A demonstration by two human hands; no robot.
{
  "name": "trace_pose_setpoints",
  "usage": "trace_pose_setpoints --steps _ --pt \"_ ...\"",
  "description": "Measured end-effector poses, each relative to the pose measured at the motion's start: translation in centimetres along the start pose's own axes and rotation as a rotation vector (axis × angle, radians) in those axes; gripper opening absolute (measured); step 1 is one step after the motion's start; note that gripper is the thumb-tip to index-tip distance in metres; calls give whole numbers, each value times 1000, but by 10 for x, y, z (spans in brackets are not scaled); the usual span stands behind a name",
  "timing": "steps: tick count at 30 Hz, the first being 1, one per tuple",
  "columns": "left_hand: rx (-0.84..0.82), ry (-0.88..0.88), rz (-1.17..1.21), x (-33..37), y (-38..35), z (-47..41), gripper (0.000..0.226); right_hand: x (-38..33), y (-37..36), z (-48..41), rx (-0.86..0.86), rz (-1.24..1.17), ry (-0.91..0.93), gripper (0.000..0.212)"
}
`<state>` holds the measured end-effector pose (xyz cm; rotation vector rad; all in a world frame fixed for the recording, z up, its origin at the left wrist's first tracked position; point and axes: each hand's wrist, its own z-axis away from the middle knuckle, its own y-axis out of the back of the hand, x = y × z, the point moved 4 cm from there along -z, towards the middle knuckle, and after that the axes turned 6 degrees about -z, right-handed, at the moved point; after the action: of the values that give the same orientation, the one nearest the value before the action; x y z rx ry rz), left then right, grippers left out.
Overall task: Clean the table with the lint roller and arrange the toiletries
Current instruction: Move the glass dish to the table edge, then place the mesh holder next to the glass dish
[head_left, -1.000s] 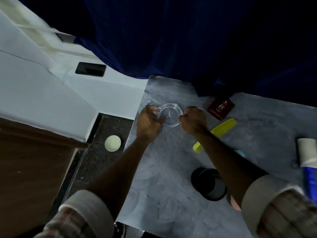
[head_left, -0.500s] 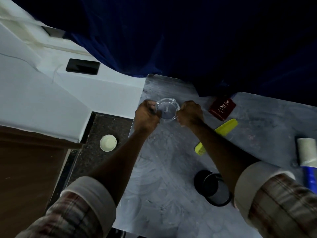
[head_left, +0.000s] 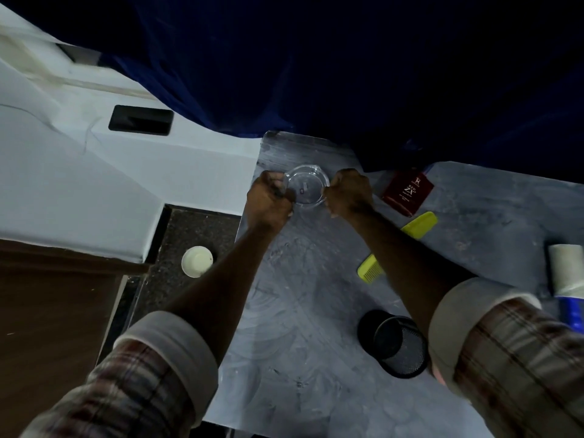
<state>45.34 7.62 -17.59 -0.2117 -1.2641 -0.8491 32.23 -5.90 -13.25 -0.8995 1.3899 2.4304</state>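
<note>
Clear glass dish (head_left: 306, 186) has shifted farther away, rim pinched between curled fingers of left hand (head_left: 268, 200) and right hand (head_left: 349, 192); judged rigid, slippery, breakable.

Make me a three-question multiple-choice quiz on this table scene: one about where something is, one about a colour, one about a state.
1. Where is the red box? A) left of the left-hand grip B) right of the right-hand grip C) under the comb
2. What colour is the comb? A) blue B) yellow-green C) black
3. The glass dish is: A) lying untouched B) held by one grip only C) held by both grips

Answers:
1 B, it lies just past that grip, by the curtain.
2 B, both its visible ends are yellow-green.
3 C, each grip curls on its rim.
</note>
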Motion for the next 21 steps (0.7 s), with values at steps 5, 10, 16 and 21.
trace_pose_setpoints --steps 5,10,16,21 --pt "-20 15 65 -2 -2 3 26 -1 2 1 -11 -15 -5 25" --pt "-2 17 107 1 6 17 26 -3 19 13 -35 -27 33 37" --pt "-18 -32 104 -7 17 97 28 39 78 67 49 -49 137 20" --pt "-220 -180 -259 -20 -3 194 34 102 110 124 27 -203 78 10"
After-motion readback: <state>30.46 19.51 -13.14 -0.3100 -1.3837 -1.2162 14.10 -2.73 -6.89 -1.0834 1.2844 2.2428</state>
